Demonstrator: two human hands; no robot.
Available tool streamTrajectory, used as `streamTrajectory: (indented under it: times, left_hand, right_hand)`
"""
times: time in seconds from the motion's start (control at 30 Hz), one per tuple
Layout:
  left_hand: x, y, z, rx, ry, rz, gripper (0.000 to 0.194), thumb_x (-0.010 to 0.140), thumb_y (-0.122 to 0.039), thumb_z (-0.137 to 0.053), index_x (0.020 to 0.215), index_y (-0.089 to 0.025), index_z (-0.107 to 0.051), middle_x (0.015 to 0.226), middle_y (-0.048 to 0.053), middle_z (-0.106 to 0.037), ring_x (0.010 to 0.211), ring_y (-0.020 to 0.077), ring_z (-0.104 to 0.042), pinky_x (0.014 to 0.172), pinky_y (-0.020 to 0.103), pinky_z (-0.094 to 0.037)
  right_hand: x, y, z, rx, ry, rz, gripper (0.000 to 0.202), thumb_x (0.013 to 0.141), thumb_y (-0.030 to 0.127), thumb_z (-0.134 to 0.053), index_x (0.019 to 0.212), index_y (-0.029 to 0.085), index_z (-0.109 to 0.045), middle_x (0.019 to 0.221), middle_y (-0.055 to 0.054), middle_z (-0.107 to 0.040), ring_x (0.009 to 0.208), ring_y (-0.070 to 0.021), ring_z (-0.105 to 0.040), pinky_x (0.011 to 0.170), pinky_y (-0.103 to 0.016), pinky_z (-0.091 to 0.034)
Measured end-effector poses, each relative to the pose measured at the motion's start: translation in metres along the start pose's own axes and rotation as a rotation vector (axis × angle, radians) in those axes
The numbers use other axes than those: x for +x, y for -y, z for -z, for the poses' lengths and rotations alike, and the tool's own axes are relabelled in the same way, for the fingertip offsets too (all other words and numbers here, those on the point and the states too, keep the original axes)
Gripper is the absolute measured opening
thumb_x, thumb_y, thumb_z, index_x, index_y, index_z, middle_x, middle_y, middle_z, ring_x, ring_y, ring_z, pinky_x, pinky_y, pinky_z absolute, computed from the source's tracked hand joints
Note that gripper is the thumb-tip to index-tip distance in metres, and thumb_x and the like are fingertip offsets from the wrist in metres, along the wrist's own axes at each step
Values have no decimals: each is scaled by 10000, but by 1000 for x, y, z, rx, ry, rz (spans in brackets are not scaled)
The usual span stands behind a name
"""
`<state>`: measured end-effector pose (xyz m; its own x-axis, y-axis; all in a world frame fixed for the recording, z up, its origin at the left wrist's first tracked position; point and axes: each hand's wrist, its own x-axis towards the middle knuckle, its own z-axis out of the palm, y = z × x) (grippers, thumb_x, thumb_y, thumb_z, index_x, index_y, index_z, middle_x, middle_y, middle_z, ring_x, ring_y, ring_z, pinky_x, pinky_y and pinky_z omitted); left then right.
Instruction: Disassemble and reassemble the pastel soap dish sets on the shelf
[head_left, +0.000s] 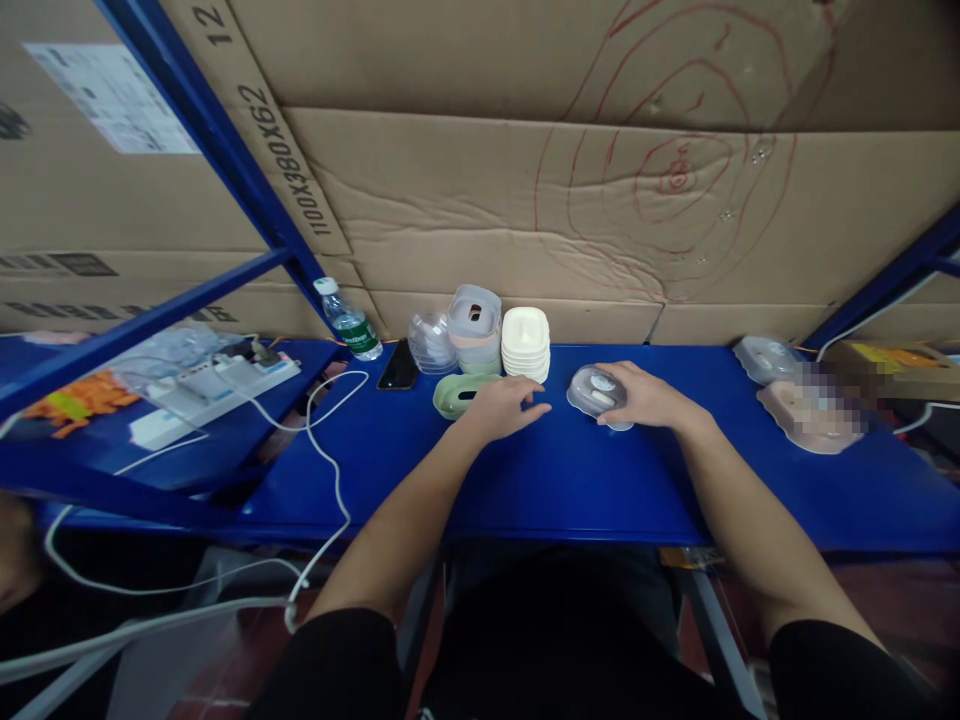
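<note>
My right hand (637, 395) has its fingers curved round the side of a small round container with a clear top (589, 392), which sits on the blue table (555, 480). My left hand (504, 408) is held above the table with its thumb and fingers apart and nothing between them. A shallow green dish (450, 396) with a dark slot lies just beyond it, partly covered by the hand. Farther back are a stack of cream lids (526, 335), stacked greyish and green dishes (474, 320), and several nested clear plastic covers (432, 343).
A water bottle (349, 322) and a phone (398, 366) stand and lie at the back left. A white power strip (214, 395) and loose white cable (334, 460) are farther left. At right are a clear-topped container (766, 358) and a pinkish one (802, 425), partly blurred. Cardboard (450, 200) walls the back.
</note>
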<state>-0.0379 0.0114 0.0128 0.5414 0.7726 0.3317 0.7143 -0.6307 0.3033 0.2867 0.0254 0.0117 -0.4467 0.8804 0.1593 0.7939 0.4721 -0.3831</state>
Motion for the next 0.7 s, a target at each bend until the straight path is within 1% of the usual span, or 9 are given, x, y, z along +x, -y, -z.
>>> streamTrajectory:
  times: [0.07, 0.17, 0.27, 0.33, 0.4, 0.53, 0.7]
  left_hand:
    - [-1, 0, -3, -9, -5, -30, 336, 963, -441, -688, 1203, -207, -708, 1070, 56, -772, 1000, 219, -727, 871, 335, -547]
    - [-2, 0, -5, -5, -26, -76, 389, 966, -439, -687, 1281, -210, -671, 1190, 75, -737, 1048, 229, -718, 894, 353, -561]
    - [-2, -1, -6, -20, -81, -121, 525, 953, -454, -704, 1411, -229, -584, 1322, 94, -671, 1110, 243, -699, 887, 360, -582]
    - [-2, -3, -7, -43, -129, -153, 560, 955, -432, -705, 1456, -239, -544, 1365, 102, -641, 1147, 242, -689, 884, 350, -594]
    - [-2, -5, -7, -59, -179, -184, 499, 985, -385, -667, 1447, -236, -552, 1362, 104, -640, 1180, 236, -681, 897, 342, -599]
    - [-1, -7, -3, -45, -274, -200, 313, 1054, -327, -547, 1338, -238, -644, 1297, 99, -679, 1183, 218, -687, 917, 334, -601]
    - [-2, -7, 0, -37, -337, -213, 271, 1069, -317, -517, 1252, -211, -687, 1212, 94, -728, 1131, 209, -707, 934, 344, -595]
  right_hand:
    - [1, 4, 1, 27, -13, 61, 993, 677, 561, -885, 1556, 310, -498, 1491, -117, -585, 1350, -384, -588, 1124, -569, -490]
    - [1, 16, 4, 71, -51, 153, 940, 711, 531, -876, 1547, 304, -511, 1522, -126, -564, 1392, -389, -553, 1159, -596, -456]
    - [0, 32, 7, 131, -100, 221, 903, 740, 499, -872, 1547, 296, -520, 1561, -133, -531, 1435, -397, -514, 1189, -603, -428]
    - [-2, 41, 9, 188, -100, 280, 889, 760, 502, -868, 1551, 300, -516, 1567, -135, -524, 1444, -392, -509, 1193, -602, -426]
    - [-3, 47, 9, 244, -80, 333, 876, 774, 521, -866, 1549, 310, -518, 1559, -134, -532, 1436, -383, -523, 1188, -604, -432]
    - [-2, 55, 5, 348, -38, 380, 836, 788, 556, -858, 1527, 324, -544, 1529, -128, -574, 1400, -372, -565, 1153, -602, -468]
    - [0, 57, -2, 430, -25, 389, 788, 820, 585, -823, 1516, 322, -564, 1517, -131, -591, 1359, -362, -601, 1102, -573, -513]
